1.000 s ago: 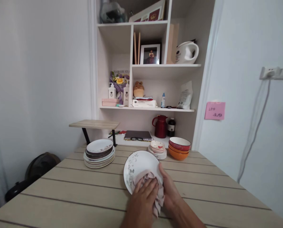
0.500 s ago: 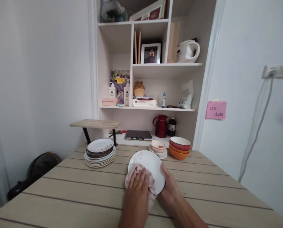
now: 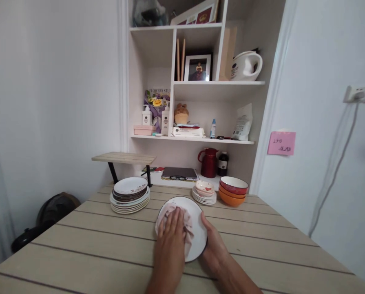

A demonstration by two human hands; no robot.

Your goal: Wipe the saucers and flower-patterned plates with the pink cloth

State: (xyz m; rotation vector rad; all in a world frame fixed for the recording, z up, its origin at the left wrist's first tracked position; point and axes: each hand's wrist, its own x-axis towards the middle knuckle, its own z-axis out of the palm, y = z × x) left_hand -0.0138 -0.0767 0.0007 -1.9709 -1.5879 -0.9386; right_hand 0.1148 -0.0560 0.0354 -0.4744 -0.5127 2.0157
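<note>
A white plate with a dark rim is held tilted above the near middle of the table. My right hand grips its right edge, thumb on the upper face and the other fingers hidden beneath. A pale pink cloth lies bunched on the plate's left part. My left hand presses this cloth against the plate, its fingers stretched over the fabric. Most of the plate's printed pattern is under the cloth.
Stacked plates stand at the table's back left, beside a small wooden riser. Small dishes and stacked bowls are at the back right. Behind them, a shelf niche holds a red thermos jug and a laptop.
The plate has shifted left and slightly down with both hands. My left hand and the cloth have slid up across the plate, covering more of its pattern. The camera view has shifted slightly.
</note>
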